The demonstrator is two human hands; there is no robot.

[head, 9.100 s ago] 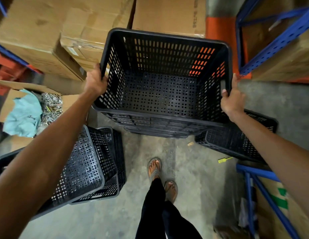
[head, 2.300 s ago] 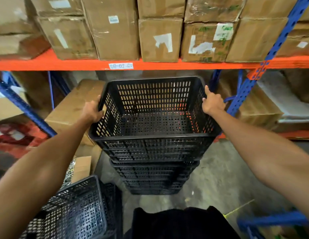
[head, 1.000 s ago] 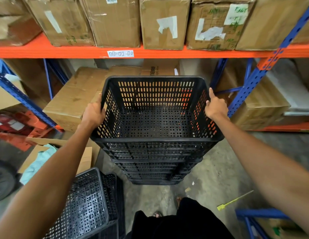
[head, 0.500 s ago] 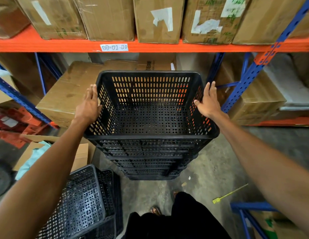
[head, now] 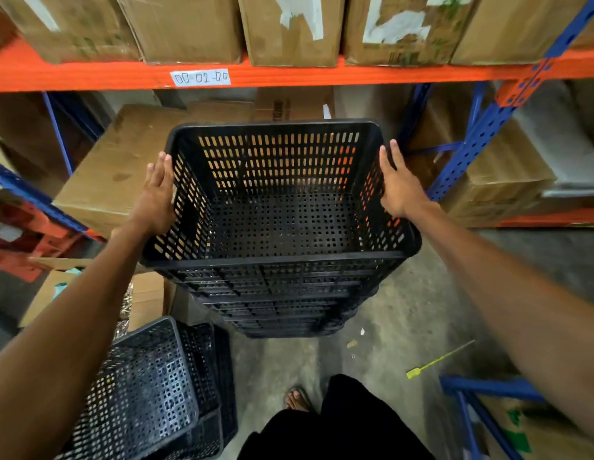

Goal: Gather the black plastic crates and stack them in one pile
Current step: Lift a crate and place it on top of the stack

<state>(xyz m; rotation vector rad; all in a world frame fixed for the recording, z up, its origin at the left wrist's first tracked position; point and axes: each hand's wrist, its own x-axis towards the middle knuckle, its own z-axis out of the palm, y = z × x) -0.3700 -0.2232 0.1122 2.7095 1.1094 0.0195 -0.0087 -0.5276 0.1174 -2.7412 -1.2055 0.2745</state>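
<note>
Both palms have been flattened since the earlier clasp: left hand [head: 155, 202] and right hand [head: 399, 187] are pressed open against the top crate [head: 279, 224] (nothing gripped). Beneath them the crate stack [head: 285, 303] is nested; below-left, loose crates [head: 156, 393] are tilted.

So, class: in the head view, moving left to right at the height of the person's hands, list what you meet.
Cardboard box → left hand → top black crate → right hand → blue rack upright → boxes on the lower shelf.
</note>
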